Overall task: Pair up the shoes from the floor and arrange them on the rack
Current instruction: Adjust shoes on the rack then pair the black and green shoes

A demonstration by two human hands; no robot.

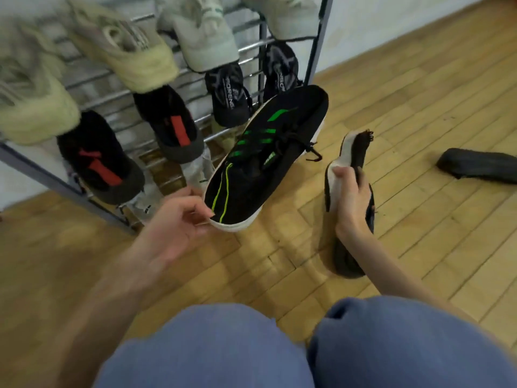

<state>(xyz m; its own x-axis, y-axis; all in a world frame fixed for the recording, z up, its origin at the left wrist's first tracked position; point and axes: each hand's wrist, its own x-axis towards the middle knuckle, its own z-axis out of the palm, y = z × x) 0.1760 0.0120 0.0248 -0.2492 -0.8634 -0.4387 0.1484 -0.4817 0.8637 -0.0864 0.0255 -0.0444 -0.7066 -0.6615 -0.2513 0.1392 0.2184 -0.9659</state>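
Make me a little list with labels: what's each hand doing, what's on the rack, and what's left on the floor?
left hand: pinches the heel end of the black shoe with green stripes, held in the air by the rack
right hand: grips a second black shoe with a white sole, turned on its side
rack: pale shoes on the upper bars, black shoes with red tongues and dark printed shoes lower down
floor: one dark shoe lying at the right
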